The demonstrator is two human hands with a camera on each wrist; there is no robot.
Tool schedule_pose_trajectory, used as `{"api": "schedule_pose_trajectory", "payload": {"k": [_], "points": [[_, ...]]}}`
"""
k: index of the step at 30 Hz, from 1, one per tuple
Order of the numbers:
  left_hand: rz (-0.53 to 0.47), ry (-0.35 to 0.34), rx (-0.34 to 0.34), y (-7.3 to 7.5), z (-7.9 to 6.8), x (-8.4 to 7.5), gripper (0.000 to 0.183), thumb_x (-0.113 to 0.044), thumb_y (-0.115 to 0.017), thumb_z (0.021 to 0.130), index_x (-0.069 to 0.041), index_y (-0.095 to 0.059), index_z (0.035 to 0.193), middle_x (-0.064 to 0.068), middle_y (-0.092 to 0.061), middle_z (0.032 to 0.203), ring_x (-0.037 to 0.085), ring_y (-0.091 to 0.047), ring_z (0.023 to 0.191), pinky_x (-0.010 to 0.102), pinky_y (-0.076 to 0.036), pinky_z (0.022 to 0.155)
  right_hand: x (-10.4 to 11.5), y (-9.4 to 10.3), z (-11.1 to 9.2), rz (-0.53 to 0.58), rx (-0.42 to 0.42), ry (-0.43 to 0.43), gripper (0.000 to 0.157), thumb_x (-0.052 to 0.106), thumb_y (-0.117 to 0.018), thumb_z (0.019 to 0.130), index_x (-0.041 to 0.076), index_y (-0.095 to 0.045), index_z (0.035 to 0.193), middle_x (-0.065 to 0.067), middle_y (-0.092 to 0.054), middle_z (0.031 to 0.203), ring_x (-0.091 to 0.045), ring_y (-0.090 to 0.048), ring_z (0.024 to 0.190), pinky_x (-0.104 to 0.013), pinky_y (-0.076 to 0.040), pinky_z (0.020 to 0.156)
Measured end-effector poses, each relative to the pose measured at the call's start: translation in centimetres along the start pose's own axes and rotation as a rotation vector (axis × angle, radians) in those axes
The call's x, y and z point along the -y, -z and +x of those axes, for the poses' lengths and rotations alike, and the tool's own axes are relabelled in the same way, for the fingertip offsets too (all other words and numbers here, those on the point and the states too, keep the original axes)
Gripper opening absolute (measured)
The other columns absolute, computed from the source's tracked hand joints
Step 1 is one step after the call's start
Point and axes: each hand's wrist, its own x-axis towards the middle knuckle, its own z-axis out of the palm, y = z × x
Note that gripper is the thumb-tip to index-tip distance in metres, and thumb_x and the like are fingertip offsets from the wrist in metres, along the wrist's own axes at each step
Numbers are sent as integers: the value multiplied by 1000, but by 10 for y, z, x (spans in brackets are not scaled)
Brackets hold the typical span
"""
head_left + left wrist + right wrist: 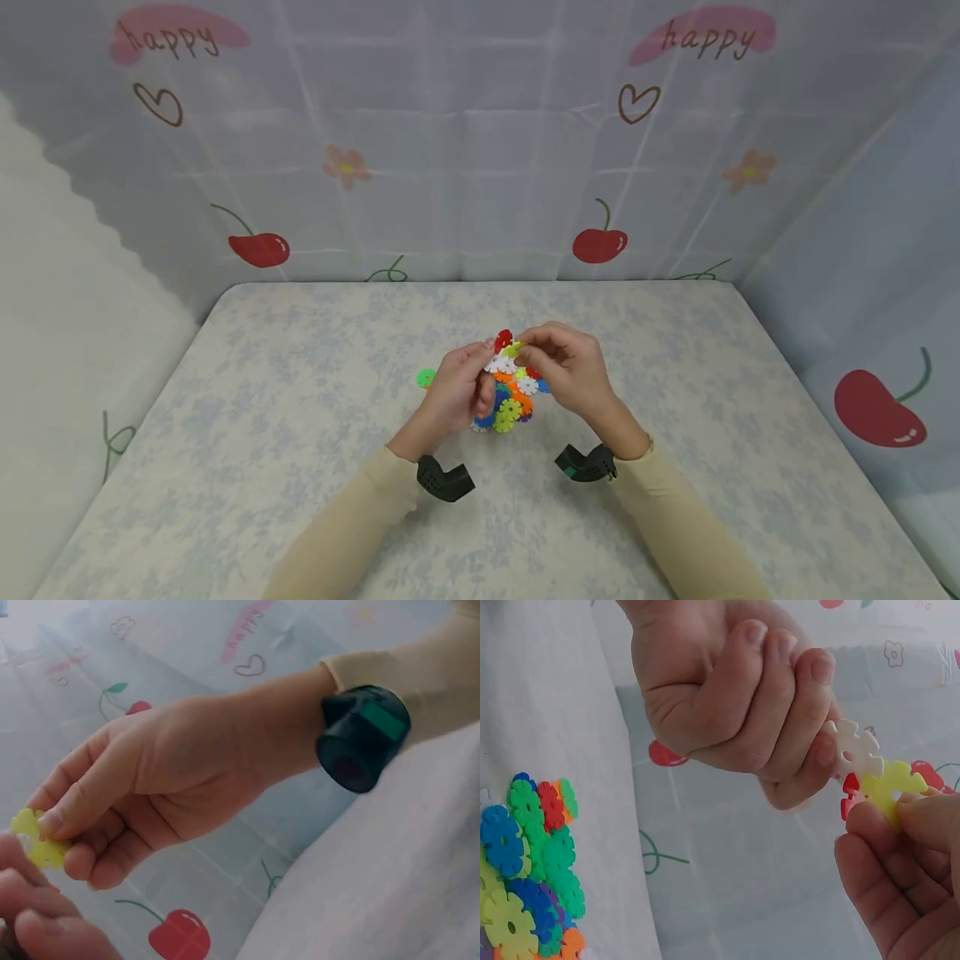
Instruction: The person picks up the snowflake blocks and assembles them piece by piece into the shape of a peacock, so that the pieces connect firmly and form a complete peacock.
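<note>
My left hand [457,385] pinches a white notched plastic disc [855,750], its other fingers curled in. Between thumb and forefinger my right hand [572,367] pinches a yellow notched disc [892,789]. The yellow disc meets the white one at its edge, and a red notched disc [503,340] shows against them. Both hands are raised close together over a pile of loose discs [510,409]. In the left wrist view, my left fingertips [45,930] partly cover the white disc beside the yellow one.
The pile holds several colours, including blue, green, orange and yellow. A green disc [426,378] lies left of it, near the left hand. Under everything is a pale patterned tabletop [300,375], with a printed curtain [465,192] behind its far edge.
</note>
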Motion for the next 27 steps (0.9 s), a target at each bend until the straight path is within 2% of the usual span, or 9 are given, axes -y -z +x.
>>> {"api": "schedule_pose_trajectory", "payload": {"k": [3,6,8,13,17,19,21,24,27], "points": [[47,-110,-62,-2,-2,2,33,-23,-41,110,1,-59,96,-7,-41,41,9,-31,34,21,-27,39,1,-5,2,39,16,-4,19,-22,-66,84,-7,-70,95,-19,-70,81,-22,-70,67,-17,-60,69],[81,-236,-111,-3,-2,3,45,-19,-42,109,-5,-44,66,-9,-44,41,9,-26,34,23,-23,39,2,-10,3,66,23,-8,17,-21,-66,85,-8,-69,96,-20,-70,81,-22,-71,67,-19,-61,70],[103,-261,-121,-2,-2,1,47,-17,-42,109,-10,-39,62,-9,-43,41,9,-25,35,23,-22,40,4,-12,4,75,32,-11,16,-20,-66,86,-8,-69,95,-20,-70,82,-23,-71,67,-20,-61,70],[121,-234,-146,2,-1,0,47,-17,-41,108,-10,-41,62,-7,-48,53,10,-26,36,22,-23,40,5,-15,5,66,56,-21,12,-17,-67,87,-8,-70,94,-20,-71,82,-26,-72,67,-19,-61,70],[147,-239,-172,1,0,2,48,-16,-44,108,-10,-39,61,-1,-44,55,10,-26,36,22,-24,39,3,-16,3,-54,42,7,12,-14,-71,85,-5,-72,93,-16,-71,81,-22,-72,67,-16,-59,69],[161,-230,-175,0,0,3,49,-16,-44,108,-10,-38,60,6,-57,59,9,-25,35,21,-25,39,2,-15,0,-127,33,26,12,-13,-73,84,-3,-72,91,-13,-70,79,-20,-72,67,-14,-58,69],[161,-218,-169,0,-1,5,50,-16,-45,109,-10,-38,60,20,-64,74,9,-25,35,21,-24,39,1,-14,-2,-134,33,17,13,-14,-73,84,-3,-72,90,-12,-70,78,-19,-72,66,-14,-58,68],[112,-184,-163,0,-2,6,49,-17,-44,109,-10,-37,61,24,-68,128,9,-24,36,21,-23,39,0,-13,-5,-40,41,-45,10,-15,-69,86,-7,-70,91,-15,-71,78,-20,-71,65,-15,-59,68],[97,-162,-144,-1,-1,7,48,-21,-45,109,-11,-37,63,18,-67,95,9,-24,37,21,-24,41,-1,-13,-7,41,33,-87,10,-17,-66,88,-9,-69,93,-18,-71,79,-20,-71,65,-17,-60,68]]}}
